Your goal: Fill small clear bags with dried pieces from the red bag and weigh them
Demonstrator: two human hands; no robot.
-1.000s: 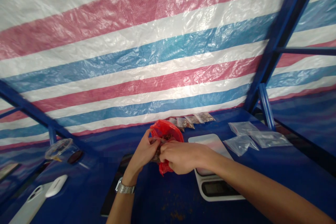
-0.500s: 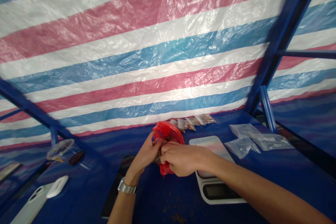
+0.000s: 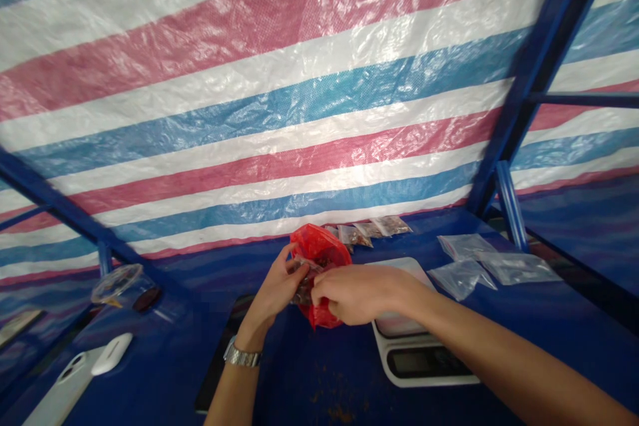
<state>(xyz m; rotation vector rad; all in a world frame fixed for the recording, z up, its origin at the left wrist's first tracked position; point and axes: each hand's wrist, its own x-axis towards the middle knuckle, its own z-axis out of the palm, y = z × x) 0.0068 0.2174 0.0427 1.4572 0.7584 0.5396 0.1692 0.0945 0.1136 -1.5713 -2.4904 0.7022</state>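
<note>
A red plastic bag [image 3: 309,239] stands with its mouth spread on the blue table, dark brown bits inside it. My left hand [image 3: 282,283], a metal watch on its wrist, is closed on a small clear plastic bag [image 3: 302,289] with dark bits in it, over the red bag's left side. At the red bag's front right, my right hand [image 3: 354,293] has its fingers curled and pinched beside the clear bag. What those fingers hold, if anything, is hidden. Partly under my right forearm lies a white digital scale [image 3: 394,373].
Several filled small bags [image 3: 372,229] lie along the back edge. Flat clear zip bags [image 3: 464,276] rest at the right. A dark flat device [image 3: 219,353] is under my left forearm. Further left are a clear plastic cup [image 3: 124,289], a white case [image 3: 112,353] and a phone [image 3: 62,393].
My right hand has shifted slightly up and right, away from my left fingers. More of the clear bag and the red bag's mouth now shows.
</note>
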